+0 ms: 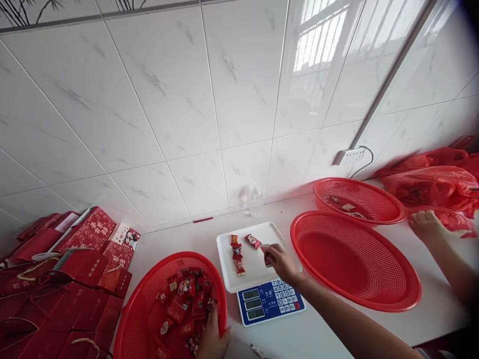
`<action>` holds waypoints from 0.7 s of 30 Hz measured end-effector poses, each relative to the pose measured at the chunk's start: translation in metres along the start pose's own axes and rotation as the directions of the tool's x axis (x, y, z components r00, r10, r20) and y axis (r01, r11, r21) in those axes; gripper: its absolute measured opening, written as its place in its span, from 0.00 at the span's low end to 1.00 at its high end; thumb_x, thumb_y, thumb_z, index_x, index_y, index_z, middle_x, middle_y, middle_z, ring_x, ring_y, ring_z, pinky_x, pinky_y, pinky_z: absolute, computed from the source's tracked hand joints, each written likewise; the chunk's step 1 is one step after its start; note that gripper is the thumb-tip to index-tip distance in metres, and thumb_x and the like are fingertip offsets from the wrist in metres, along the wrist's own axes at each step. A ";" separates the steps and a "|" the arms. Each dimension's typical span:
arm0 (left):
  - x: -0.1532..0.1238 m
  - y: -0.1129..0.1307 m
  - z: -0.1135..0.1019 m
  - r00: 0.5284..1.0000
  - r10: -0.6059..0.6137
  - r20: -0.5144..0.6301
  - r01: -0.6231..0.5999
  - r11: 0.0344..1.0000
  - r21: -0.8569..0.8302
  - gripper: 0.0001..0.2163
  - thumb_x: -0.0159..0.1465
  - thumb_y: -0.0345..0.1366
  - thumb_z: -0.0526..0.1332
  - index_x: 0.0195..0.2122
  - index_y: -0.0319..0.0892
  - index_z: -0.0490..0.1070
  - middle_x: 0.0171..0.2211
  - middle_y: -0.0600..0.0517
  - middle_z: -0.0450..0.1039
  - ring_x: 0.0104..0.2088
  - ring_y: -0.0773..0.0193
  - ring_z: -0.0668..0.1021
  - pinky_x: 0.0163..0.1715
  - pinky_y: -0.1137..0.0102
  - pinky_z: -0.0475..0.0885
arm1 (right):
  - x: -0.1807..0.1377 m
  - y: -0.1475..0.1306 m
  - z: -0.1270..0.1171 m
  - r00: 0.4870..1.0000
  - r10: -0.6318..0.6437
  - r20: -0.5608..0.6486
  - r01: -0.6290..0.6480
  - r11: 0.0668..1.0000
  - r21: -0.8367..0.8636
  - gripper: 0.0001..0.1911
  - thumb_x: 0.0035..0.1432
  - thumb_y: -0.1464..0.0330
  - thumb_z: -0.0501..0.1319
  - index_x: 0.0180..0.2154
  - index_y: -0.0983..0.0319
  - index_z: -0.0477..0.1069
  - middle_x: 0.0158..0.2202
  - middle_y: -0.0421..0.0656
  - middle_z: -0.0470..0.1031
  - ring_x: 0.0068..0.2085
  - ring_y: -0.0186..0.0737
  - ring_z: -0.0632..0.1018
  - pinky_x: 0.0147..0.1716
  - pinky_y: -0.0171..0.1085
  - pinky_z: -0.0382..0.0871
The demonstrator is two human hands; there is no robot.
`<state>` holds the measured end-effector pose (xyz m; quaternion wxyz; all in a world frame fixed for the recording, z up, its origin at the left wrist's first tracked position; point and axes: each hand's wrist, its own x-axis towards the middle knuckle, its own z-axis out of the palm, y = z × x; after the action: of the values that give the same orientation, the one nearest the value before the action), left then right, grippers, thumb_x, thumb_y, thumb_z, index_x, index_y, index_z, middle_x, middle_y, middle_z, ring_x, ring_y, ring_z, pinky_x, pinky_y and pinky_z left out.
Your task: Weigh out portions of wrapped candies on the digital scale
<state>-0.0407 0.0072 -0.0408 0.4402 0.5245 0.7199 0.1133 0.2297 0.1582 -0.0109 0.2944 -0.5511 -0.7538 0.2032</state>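
Observation:
A white weighing tray (258,279) sits on a blue-panelled scale (269,301) with three red wrapped candies (238,264) on it. My right hand (280,262) hovers over the tray's right side, fingers pinched on another red candy (266,259). My left hand (211,339) is at the near rim of a red mesh basket (142,309) holding several wrapped candies (187,299). Its thumb lies outside the rim and its fingers curl inside.
An empty red basket (355,259) lies right of the scale, and another (359,199) behind it holds a few candies. A co-worker's hand (426,224) reaches near red plastic bags (434,189). Red gift boxes (75,259) pile up at the left. A bottle (256,201) and power strip (349,155) are by the wall.

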 end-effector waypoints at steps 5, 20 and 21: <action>0.001 -0.001 0.000 1.000 0.007 0.009 -0.007 1.000 0.029 0.37 0.53 0.37 0.56 0.62 0.27 0.45 0.65 0.38 0.43 0.64 0.56 0.50 0.61 0.68 0.46 | -0.009 0.049 -0.060 0.951 0.169 -0.260 -0.175 0.985 -0.002 0.16 0.56 0.65 0.48 0.41 0.58 0.71 0.42 0.48 0.68 0.40 0.44 0.73 0.40 0.44 0.69; 0.009 -0.015 0.004 0.999 0.029 -0.033 -0.029 1.000 0.010 0.37 0.50 0.37 0.58 0.61 0.31 0.50 0.64 0.42 0.49 0.64 0.54 0.52 0.61 0.67 0.46 | 0.029 0.007 0.003 0.960 0.230 0.158 -0.168 0.928 -0.332 0.28 0.61 0.57 0.44 0.59 0.61 0.56 0.64 0.51 0.50 0.64 0.52 0.48 0.58 0.52 0.49; 0.009 -0.017 0.005 0.999 0.036 -0.037 -0.036 0.999 0.021 0.37 0.50 0.37 0.57 0.61 0.29 0.50 0.64 0.40 0.48 0.64 0.54 0.52 0.61 0.68 0.47 | 0.034 -0.004 0.015 0.954 0.217 0.208 -0.145 0.938 -0.314 0.28 0.61 0.55 0.44 0.59 0.59 0.55 0.64 0.49 0.49 0.64 0.51 0.48 0.58 0.50 0.50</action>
<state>-0.0486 0.0063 -0.0590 0.4190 0.5396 0.7197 0.1237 0.2091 0.1893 -0.0120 0.0956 -0.6277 -0.7514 0.1797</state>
